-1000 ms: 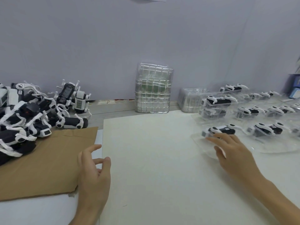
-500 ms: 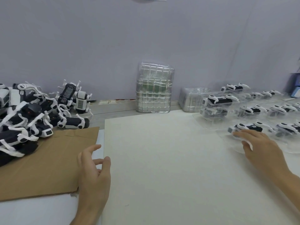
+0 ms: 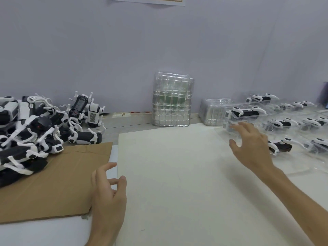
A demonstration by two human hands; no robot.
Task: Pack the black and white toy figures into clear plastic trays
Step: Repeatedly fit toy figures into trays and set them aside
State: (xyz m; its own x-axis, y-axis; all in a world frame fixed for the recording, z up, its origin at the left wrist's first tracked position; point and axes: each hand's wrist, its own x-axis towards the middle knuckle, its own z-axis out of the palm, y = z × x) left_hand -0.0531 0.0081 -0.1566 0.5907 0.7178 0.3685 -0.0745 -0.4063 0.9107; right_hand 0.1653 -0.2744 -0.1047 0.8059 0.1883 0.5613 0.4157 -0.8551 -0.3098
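Head view: right hand, fingers spread and grasping nothing, hovers at the packed trays; left hand lies relaxed, empty. Many toy figures wait loose at left, so I judge much packing is left.

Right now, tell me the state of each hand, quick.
Left hand: open, fingers relaxed, holding nothing.
Right hand: open, fingers spread near the clear trays, gripping nothing.

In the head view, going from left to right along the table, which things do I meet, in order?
Pile of loose toy figures, left hand, tall stack of clear trays, low stack of trays, right hand, packed trays.
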